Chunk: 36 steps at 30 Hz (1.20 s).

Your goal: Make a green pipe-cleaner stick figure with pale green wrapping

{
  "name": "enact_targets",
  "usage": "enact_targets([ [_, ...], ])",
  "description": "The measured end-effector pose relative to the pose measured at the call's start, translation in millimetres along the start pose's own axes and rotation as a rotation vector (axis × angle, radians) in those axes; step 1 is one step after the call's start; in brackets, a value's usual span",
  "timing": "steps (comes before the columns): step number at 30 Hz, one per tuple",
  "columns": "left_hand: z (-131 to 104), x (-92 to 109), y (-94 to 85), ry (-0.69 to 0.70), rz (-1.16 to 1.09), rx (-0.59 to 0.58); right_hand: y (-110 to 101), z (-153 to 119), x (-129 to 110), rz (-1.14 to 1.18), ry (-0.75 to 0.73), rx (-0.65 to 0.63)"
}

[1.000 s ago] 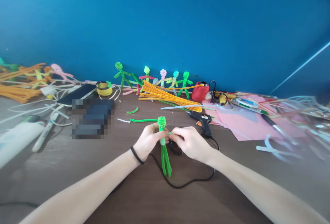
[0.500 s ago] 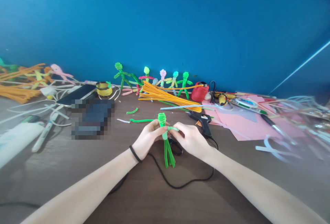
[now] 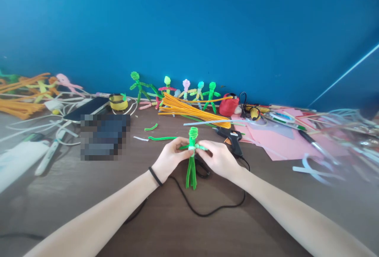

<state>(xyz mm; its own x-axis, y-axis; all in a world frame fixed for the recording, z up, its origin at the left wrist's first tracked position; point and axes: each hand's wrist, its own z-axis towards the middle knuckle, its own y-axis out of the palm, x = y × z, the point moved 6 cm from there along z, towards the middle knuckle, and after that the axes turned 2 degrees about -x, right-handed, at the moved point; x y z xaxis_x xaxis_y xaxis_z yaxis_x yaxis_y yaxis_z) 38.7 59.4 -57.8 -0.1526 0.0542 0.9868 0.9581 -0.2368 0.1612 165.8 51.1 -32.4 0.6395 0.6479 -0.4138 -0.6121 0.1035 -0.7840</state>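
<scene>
A green pipe cleaner figure [image 3: 193,134] is held upright between my two hands, its coiled head on top and several straight green stems hanging below. My left hand [image 3: 171,157] pinches it at the body with thumb and fingers. On the other side, my right hand [image 3: 220,158] grips the short, coiled, light green arm that sticks out from the body. Partly hidden behind the figure and my right hand, a dark looped object [image 3: 203,170] lies on the table; I cannot make out what it is.
Orange pipe cleaners [image 3: 195,109] lie in a bundle beyond my hands, before several finished figures [image 3: 211,91] along the blue wall. A black glue gun [image 3: 233,138] and pink paper [image 3: 275,146] are to the right. Its black cord [image 3: 207,214] loops nearby. Two phones lie left, one dark [image 3: 85,109].
The figure has shifted slightly right and up at its head, while its stems have swung left, so it stands straighter. My hands keep their hold on it.
</scene>
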Motion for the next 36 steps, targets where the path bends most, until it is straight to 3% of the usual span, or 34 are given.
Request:
enact_targets([
  [10, -2, -1, 0.1, -0.041, -0.003, 0.013, 6, -2, -8, -0.367, -0.213, -0.060],
  [20, -5, 2, 2.0, -0.068, 0.036, 0.025, 3, -2, -13, -0.356, -0.272, -0.031],
  [27, -6, 0, 2.4, -0.076, 0.000, 0.039, 8, -3, -8, -0.297, -0.232, -0.047],
  [36, -3, -5, -5.1, -0.018, -0.008, 0.103, 9, -2, 3, 0.017, 0.040, 0.013],
])
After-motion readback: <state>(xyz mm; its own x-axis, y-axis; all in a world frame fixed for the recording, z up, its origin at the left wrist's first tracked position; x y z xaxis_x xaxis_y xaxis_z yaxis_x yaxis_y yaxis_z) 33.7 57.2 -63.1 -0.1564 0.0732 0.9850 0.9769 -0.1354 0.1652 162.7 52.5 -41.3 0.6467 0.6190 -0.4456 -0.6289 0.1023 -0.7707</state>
